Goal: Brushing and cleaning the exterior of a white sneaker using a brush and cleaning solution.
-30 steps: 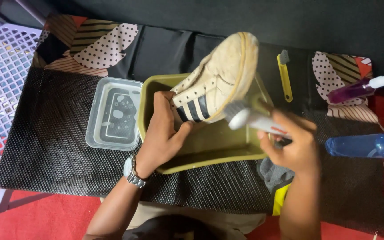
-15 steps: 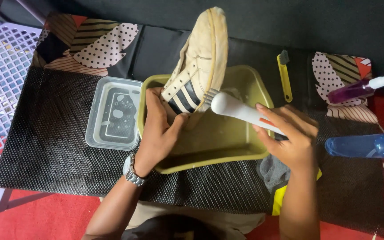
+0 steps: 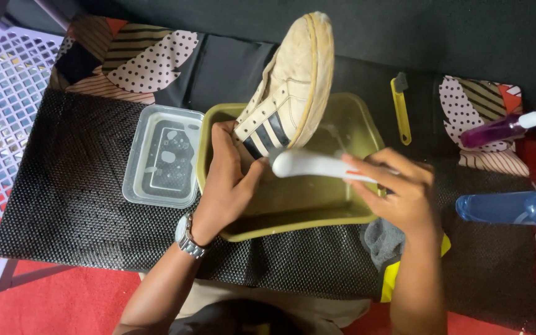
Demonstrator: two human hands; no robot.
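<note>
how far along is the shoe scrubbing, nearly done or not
Set up: green basin and clear tub are out. In hand: left hand holds the sneaker heel-down over the basin, and right hand holds a white brush at its side. Left: the upper and sole edge look yellowed and grimy, so likely not near done.

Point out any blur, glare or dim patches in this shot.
Head view: the white brush in the right hand is motion-smeared, while the shoe held by the left hand is sharp; soft glare on the clear container; the dark top backdrop loses detail.
</note>
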